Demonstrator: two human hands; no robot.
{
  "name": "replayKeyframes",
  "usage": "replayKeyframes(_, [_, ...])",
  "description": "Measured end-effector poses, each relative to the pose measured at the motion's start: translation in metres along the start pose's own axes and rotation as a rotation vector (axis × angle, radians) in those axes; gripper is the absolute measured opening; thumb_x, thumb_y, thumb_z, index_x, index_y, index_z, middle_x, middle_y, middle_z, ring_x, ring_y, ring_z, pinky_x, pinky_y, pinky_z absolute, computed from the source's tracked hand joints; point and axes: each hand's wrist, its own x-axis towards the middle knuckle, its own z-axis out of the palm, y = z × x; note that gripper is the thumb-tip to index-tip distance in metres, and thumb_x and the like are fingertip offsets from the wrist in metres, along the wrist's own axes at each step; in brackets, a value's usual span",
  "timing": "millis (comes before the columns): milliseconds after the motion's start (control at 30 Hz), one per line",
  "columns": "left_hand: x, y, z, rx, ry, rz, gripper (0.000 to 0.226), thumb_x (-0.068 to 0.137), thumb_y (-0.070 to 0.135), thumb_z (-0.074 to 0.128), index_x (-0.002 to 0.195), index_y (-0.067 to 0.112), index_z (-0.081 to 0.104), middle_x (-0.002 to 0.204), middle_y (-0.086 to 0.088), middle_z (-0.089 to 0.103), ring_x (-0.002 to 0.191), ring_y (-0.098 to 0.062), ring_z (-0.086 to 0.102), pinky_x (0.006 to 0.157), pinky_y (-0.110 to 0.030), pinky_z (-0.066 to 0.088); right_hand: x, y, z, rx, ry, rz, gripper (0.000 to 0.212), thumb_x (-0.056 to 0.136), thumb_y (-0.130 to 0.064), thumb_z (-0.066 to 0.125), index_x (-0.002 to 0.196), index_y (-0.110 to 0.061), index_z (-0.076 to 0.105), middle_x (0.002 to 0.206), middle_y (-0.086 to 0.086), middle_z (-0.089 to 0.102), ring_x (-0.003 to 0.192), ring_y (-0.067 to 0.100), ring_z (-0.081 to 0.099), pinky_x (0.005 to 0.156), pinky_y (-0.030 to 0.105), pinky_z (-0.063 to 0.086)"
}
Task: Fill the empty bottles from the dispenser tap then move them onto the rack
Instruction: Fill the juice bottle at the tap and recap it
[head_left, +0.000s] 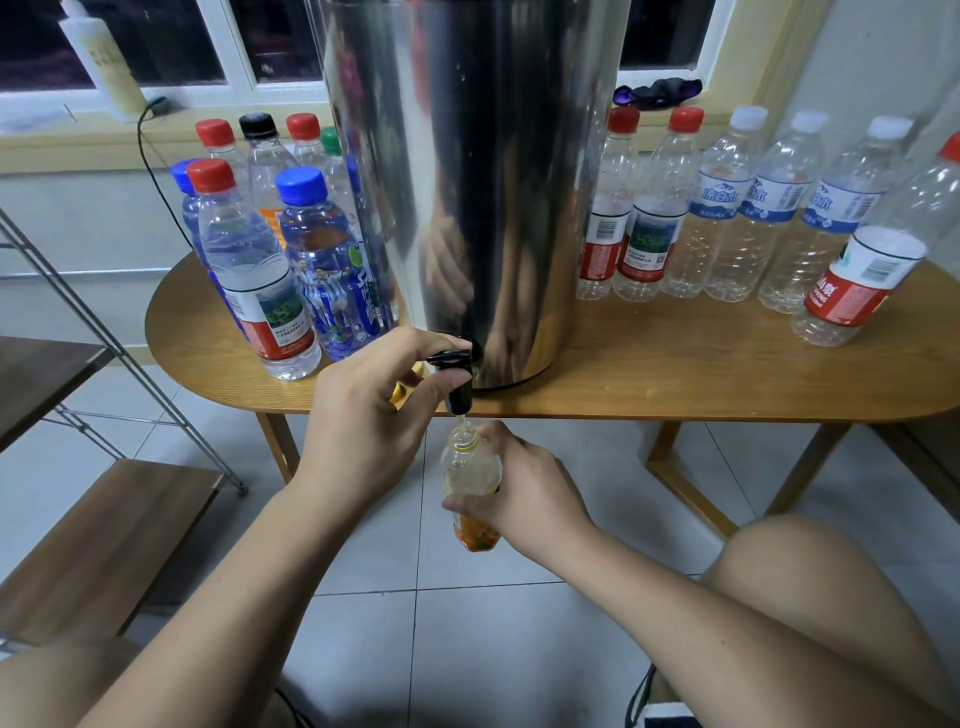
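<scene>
Where the tall steel dispenser (478, 156) stands on the wooden tabletop (675, 374), we find its black tap (457, 371) low on the front, overhanging the tabletop's near edge. The left hand (363, 415) grips the tap: its fingers (415, 338) curl over the lever from above and the thumb comes up beneath it, so the lever is pinched between them.

Directly under the dispenser's spout we see an uncapped bottle (470, 467), held upright in front of the tabletop and below its level, its mouth just beneath the spout. A thin stream of water (464, 415) runs from spout to mouth. The right hand (524, 499) holds this bottle by its middle, fingers wrapped round the far side and thumb across the near side; an orange label shows below the hand. How full the bottle is we cannot tell.

To the left of the dispenser we see a cluster of capped bottles (254, 270) holding water, with red, blue, black and green caps. To the right of the dispenser stands a row of capped, clear bottles (727, 218) that look empty.

Further left of the dispenser and lower, off the tabletop, we see the rack (104, 545), wooden shelves in a metal frame. Behind the dispenser runs a window sill (52, 140) with a white bottle (101, 57) on it.
</scene>
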Motion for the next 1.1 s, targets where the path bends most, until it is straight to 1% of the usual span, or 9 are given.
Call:
replayKeyframes(67, [0.0000,-0.0005,0.0000,-0.002,-0.001,0.000,0.025,0.096,0.016,0.082,0.121,0.015,0.077,0.110,0.007,0.077,0.087,-0.015,0.070,0.079,-0.026,0.055,-0.0005,0.0003,0.0000,0.010,0.005,-0.002,0.070,0.077,-0.061,0.086,0.132,-0.041,0.047,0.124,-0.012,0.070,0.110,0.022,0.068,0.090,0.040,0.059])
replayKeyframes(200, [0.0000,-0.0006,-0.0003,-0.004,0.001,-0.003,0.024,0.096,0.017,0.081,0.120,0.015,0.077,0.110,0.008,0.077,0.088,-0.013,0.069,0.078,-0.025,0.055,-0.0013,0.0008,0.0003,0.011,0.008,-0.001,0.069,0.077,-0.062,0.085,0.130,-0.042,0.046,0.123,-0.012,0.070,0.109,0.021,0.067,0.089,0.039,0.059])
replayKeyframes(333, [0.0003,0.0001,-0.0005,-0.001,-0.001,0.000,0.024,0.097,0.017,0.081,0.120,0.015,0.077,0.110,0.008,0.076,0.088,-0.011,0.068,0.079,-0.021,0.054,-0.0009,-0.0001,-0.0001,0.003,0.005,0.004,0.069,0.077,-0.063,0.084,0.130,-0.043,0.044,0.124,-0.011,0.070,0.109,0.022,0.067,0.089,0.040,0.060])
replayKeyframes(500, [0.0005,0.0010,-0.0007,0.003,0.002,0.004,0.024,0.096,0.017,0.081,0.120,0.015,0.077,0.110,0.009,0.076,0.086,-0.013,0.068,0.079,-0.020,0.054,-0.0008,0.0001,-0.0005,0.014,0.005,0.008,0.070,0.077,-0.063,0.085,0.130,-0.042,0.046,0.122,-0.012,0.070,0.109,0.021,0.067,0.089,0.039,0.060])
replayKeyframes(633, [0.0009,0.0010,-0.0011,0.013,-0.003,0.003,0.025,0.096,0.018,0.081,0.120,0.015,0.077,0.109,0.009,0.076,0.087,-0.010,0.068,0.078,-0.017,0.052,-0.0011,-0.0003,-0.0004,0.004,0.003,0.006,0.069,0.078,-0.062,0.085,0.131,-0.041,0.047,0.123,-0.012,0.070,0.110,0.021,0.067,0.090,0.039,0.059])
replayKeyframes(767, [0.0013,0.0013,-0.0012,0.005,-0.005,0.005,0.025,0.096,0.018,0.081,0.120,0.015,0.077,0.110,0.009,0.076,0.089,-0.009,0.067,0.079,-0.017,0.052,-0.0008,-0.0010,-0.0005,-0.004,-0.004,0.005,0.070,0.078,-0.061,0.085,0.132,-0.039,0.046,0.124,-0.010,0.070,0.111,0.022,0.067,0.090,0.040,0.059])
replayKeyframes(900, [0.0009,0.0013,-0.0015,0.001,0.002,0.005,0.023,0.097,0.018,0.081,0.120,0.015,0.077,0.109,0.012,0.075,0.088,-0.009,0.067,0.080,-0.015,0.051,-0.0005,-0.0006,-0.0003,0.011,-0.003,0.007,0.068,0.078,-0.061,0.085,0.131,-0.040,0.048,0.122,-0.010,0.071,0.110,0.023,0.068,0.090,0.040,0.059])
replayKeyframes(1100, [0.0011,0.0015,-0.0017,0.002,-0.001,-0.008,0.024,0.096,0.018,0.081,0.119,0.015,0.077,0.109,0.010,0.076,0.086,-0.011,0.068,0.078,-0.012,0.048,0.0001,0.0008,0.0016,0.001,-0.002,0.010,0.068,0.077,-0.063,0.084,0.128,-0.041,0.046,0.120,-0.011,0.070,0.108,0.022,0.068,0.089,0.040,0.060])
